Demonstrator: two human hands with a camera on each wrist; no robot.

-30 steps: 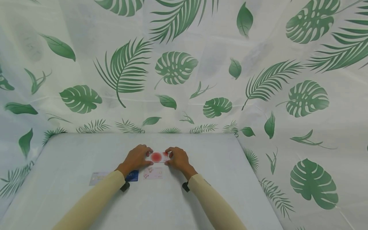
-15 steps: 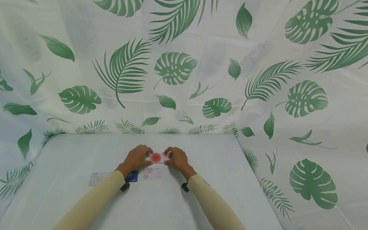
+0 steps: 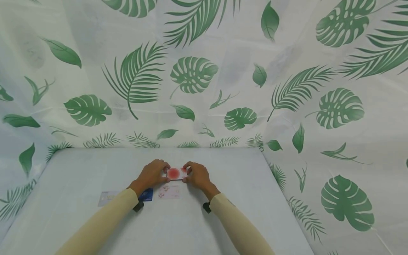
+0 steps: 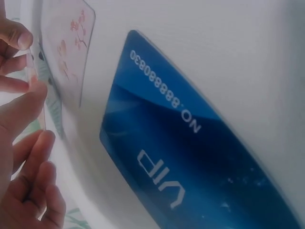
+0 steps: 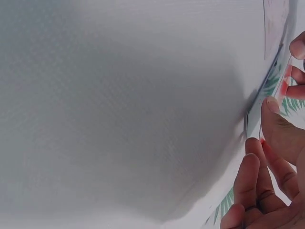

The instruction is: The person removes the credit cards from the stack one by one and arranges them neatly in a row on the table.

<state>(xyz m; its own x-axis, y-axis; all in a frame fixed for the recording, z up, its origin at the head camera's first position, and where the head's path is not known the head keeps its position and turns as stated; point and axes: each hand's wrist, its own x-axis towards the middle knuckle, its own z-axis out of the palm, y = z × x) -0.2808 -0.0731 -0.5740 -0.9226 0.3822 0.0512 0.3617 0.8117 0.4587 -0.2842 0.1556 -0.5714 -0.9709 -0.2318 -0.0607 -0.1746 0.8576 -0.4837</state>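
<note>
Both hands hold a small white card with a red disc [image 3: 174, 173] by its two short ends. The left hand [image 3: 152, 173] pinches the left end between thumb and fingers, and the right hand [image 3: 198, 176] pinches the right end. In the left wrist view that card is seen nearly edge-on. A glossy, dark-edged surface [image 5: 261, 107] shows just beyond the held card in the right wrist view; whether it is a second card I cannot tell. Nearer the person lie a pale pink flowered card [image 3: 169, 192] and a blue VIP card [image 4: 167, 129], partly covered by the left forearm in the head view.
A pale lilac card [image 3: 106, 198] lies at the left, partly behind the left sleeve [image 3: 105, 219]. All of this is on a white-covered table [image 3: 255, 219]. A leaf-printed curtain [image 3: 204, 117] rises at the table's back and sides.
Both hands keep their hold on the red-disc card. The card has tilted or lifted slightly, with a darker lower edge showing now. The other cards lie unmoved.
</note>
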